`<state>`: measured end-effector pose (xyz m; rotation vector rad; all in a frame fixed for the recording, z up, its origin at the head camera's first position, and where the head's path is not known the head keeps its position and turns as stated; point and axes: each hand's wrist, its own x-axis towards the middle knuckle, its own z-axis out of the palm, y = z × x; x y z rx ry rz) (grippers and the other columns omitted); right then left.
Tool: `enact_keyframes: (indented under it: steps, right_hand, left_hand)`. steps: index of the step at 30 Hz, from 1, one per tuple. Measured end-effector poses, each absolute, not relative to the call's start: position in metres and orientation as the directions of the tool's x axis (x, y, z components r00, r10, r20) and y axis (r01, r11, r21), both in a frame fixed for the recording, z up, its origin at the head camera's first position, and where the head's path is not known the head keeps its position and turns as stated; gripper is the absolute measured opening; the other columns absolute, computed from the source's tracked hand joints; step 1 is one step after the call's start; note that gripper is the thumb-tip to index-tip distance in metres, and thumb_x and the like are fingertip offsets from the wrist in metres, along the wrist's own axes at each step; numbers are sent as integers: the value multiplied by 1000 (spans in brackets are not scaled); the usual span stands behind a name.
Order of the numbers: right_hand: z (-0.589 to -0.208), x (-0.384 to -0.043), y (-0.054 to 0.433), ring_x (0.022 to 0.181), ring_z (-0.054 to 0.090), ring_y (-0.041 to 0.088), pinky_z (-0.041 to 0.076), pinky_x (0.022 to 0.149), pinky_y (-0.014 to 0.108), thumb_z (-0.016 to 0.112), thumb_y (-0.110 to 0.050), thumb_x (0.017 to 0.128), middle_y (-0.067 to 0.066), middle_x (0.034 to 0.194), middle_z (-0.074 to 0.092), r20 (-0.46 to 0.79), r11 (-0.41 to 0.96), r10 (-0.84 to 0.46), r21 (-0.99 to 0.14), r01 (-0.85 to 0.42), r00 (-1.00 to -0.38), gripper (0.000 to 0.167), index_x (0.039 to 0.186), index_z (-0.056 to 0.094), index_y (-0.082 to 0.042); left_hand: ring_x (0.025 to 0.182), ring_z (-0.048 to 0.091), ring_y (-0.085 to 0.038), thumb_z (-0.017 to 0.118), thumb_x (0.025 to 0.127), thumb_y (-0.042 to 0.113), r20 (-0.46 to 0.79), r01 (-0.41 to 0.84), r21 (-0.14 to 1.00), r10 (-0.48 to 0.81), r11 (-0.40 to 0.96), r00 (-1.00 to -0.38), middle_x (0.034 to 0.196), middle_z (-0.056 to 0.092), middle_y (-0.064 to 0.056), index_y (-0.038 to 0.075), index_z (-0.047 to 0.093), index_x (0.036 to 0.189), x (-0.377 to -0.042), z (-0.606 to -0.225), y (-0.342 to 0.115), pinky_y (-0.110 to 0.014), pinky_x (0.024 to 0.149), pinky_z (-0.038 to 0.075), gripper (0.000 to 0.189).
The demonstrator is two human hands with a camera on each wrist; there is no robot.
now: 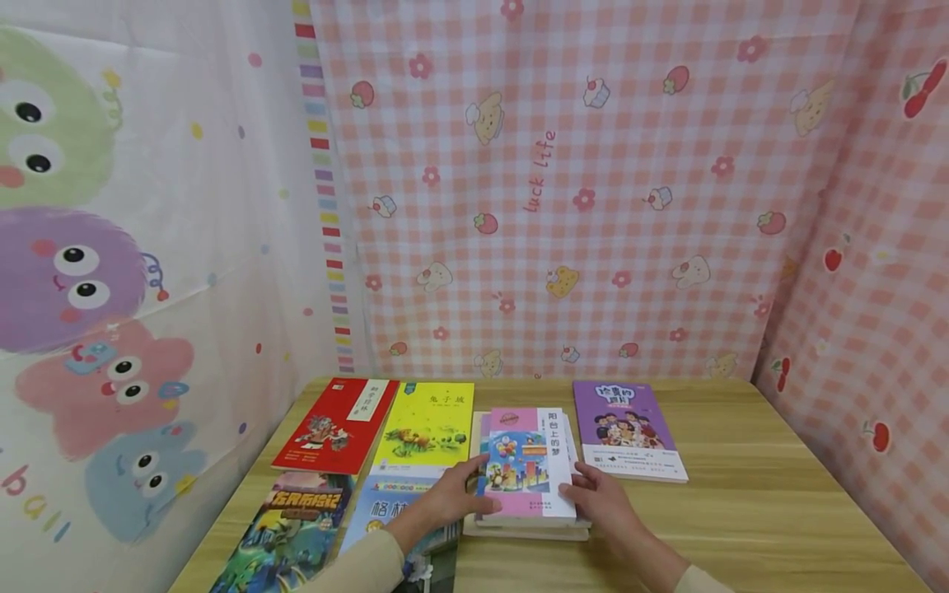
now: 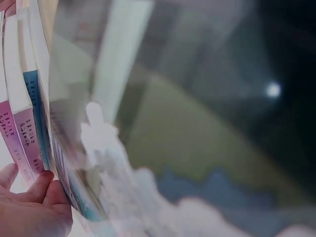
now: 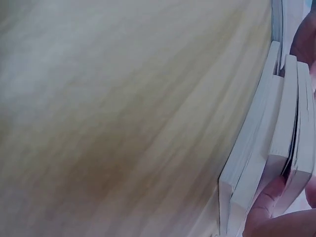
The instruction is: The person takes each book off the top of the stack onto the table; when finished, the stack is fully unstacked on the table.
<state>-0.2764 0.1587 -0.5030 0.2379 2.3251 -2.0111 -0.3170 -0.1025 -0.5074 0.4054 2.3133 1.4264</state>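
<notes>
Pink book (image 1: 526,466): lying between fingers (image 1: 470,471), pointing its top toward the curtain (image 1: 630,165), running lengthwise front to back
Left hand (image 1: 451,494): gripping left side
Right hand (image 1: 608,498): gripping right side

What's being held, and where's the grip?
The topmost pink book, by its side edges, lower half: left hand at the spine, right hand at the page edges. Can't tell whether the left grip takes in books below.

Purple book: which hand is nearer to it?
The right hand. It grips the right side of the book stack, just in front of the purple book; the left hand is at the stack's left side, farther off.
</notes>
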Motion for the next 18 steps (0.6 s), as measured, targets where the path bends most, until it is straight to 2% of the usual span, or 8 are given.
enact_keyframes:
  steps: [3, 8, 11, 18]
  right_hand:
    - [-500, -276, 158, 108, 61, 29, 55, 89, 38, 69, -9, 91, 33, 132, 52, -163, 125, 94, -977, 175, -982, 61, 139, 41, 16]
    - [-496, -275, 156, 87, 64, 17, 57, 75, 32, 69, -9, 91, 23, 116, 63, -186, 118, 109, -973, 199, -976, 58, 138, 45, 16]
    - [-495, -274, 156, 81, 67, 19, 58, 69, 34, 67, -7, 92, 20, 110, 66, -203, 83, 92, -974, 210, -975, 59, 140, 42, 15]
    - [-491, -272, 160, 85, 70, 26, 59, 71, 40, 60, 0, 93, 25, 117, 64, -217, 19, 49, -976, 218, -975, 58, 144, 37, 14]
  left_hand:
    - [141, 30, -45, 78, 86, 35, -169, 53, 896, 450, 441, -877, 156, 30, -22, 9, 31, 156, -317, -508, -102, -62, 108, 33, 88]
    - [140, 31, -45, 79, 86, 31, -149, 60, 905, 447, 420, -882, 155, 31, -23, 9, 33, 155, -314, -505, -101, -63, 106, 34, 86]
    - [139, 32, -46, 79, 86, 29, -138, 67, 908, 445, 413, -885, 154, 32, -23, 9, 34, 154, -311, -504, -101, -63, 104, 36, 84]
    - [138, 34, -45, 78, 88, 30, -123, 92, 901, 453, 423, -883, 154, 33, -23, 9, 34, 154, -308, -505, -100, -62, 104, 37, 83]
